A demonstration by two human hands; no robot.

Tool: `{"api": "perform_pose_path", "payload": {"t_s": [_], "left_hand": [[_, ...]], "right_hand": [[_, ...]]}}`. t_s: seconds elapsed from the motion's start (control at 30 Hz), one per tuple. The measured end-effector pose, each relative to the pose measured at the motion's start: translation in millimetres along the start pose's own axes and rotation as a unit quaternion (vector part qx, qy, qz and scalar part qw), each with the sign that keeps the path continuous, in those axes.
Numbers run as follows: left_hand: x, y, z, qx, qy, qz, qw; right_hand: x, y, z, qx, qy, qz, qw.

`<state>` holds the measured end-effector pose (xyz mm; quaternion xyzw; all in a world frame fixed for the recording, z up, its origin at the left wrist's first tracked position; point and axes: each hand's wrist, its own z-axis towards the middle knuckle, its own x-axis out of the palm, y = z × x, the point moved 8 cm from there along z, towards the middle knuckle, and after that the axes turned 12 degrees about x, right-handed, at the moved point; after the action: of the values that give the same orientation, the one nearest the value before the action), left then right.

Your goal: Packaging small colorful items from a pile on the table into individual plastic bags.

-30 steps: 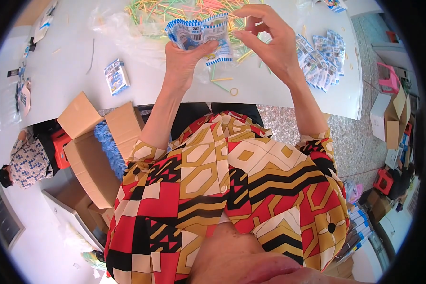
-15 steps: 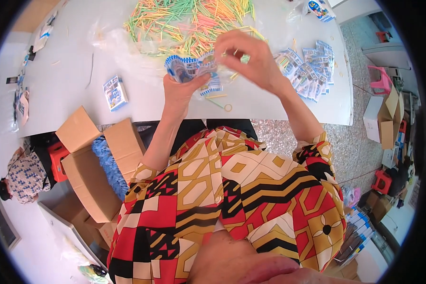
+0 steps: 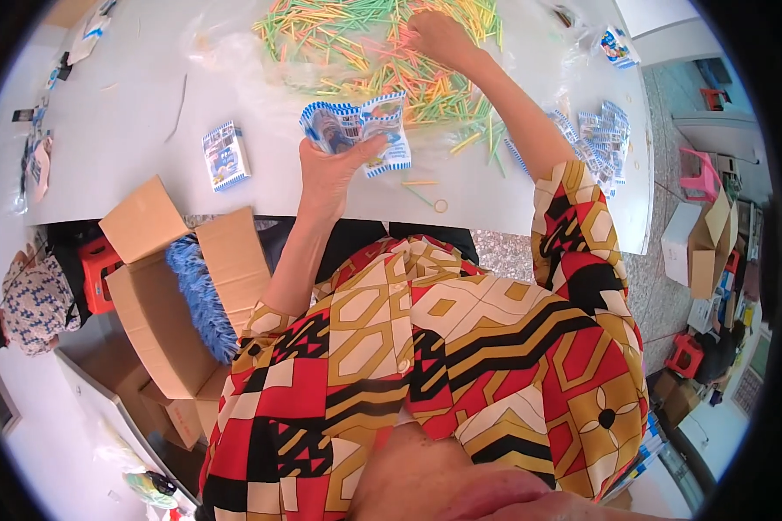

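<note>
Blue-striped packets (image 3: 382, 111): bunched and curling over, held up above the table (image 3: 130, 174), between us and the stick pile (image 3: 339, 39).
Left hand (image 3: 321, 174): clamped on that bunch, thumb across the front and the rest of the grip tucked around the lower part.
Right hand (image 3: 443, 42): we've got it stretched way out at the stick pile, fingers curled downward (honestly we can't tell if they're pinching any, the back of the hand hides the tips).
Stick pile: skinny green, yellow and orange-pink ones in a messy heap, with clear plastic (image 3: 226, 54) spread along the left of it.
Packet heap (image 3: 606, 139): more blue-striped ones overlapping over on our right, partly hidden by our right forearm (image 3: 534, 122).
Boxy pack (image 3: 226, 156): blue and white, on the table left of our left hand, well apart from it.
Thin ring (image 3: 440, 206): lying near the table's front edge, just beside a couple of loose sticks (image 3: 421, 182).
Cardboard box (image 3: 161, 321): flaps open, below the table edge on our left, with something blue and fluffy (image 3: 198, 291) in it.
</note>
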<state>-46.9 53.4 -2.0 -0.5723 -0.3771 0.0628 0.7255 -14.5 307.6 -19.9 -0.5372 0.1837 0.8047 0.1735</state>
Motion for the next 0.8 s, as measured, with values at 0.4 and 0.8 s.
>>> {"api": "perform_pose_path", "payload": {"t_s": [0.4, 0.8], "left_hand": [[-7.9, -2.5, -1.4, -0.001, -0.009, -0.001, 1.0], [-2.5, 2.0, -1.8, -0.003, 0.012, -0.01, 1.0]], "right_hand": [[30.2, 21.0, 19.2, 0.012, 0.079, 0.008, 0.997], [6.1, -49.6, -30.3, 0.289, 0.16, 0.293, 0.897]]}}
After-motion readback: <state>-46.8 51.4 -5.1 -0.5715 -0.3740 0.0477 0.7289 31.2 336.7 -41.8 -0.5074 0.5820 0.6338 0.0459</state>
